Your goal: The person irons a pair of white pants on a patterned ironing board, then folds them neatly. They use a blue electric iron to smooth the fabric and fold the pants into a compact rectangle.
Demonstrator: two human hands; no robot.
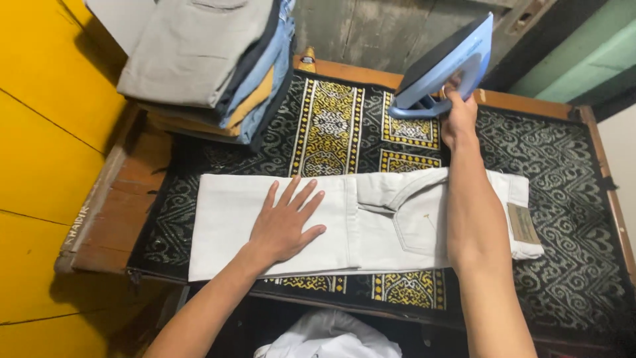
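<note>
Your left hand [286,225] lies flat, fingers spread, pinning the folded white jeans [344,222] smooth on the patterned cloth [570,199] over the bench. Your right hand [458,119], fingers clamped on its handle, tilts the blue iron [445,66] clear of the fabric, beyond the jeans.

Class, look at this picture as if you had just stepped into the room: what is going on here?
A person is working at a wooden table covered with a patterned black and yellow cloth. The left hand lies flat, fingers spread, on folded white trousers. The right hand holds a blue iron by its handle, tilted up at the far side, clear of the trousers. A stack of folded clothes sits at the far left corner.
</note>
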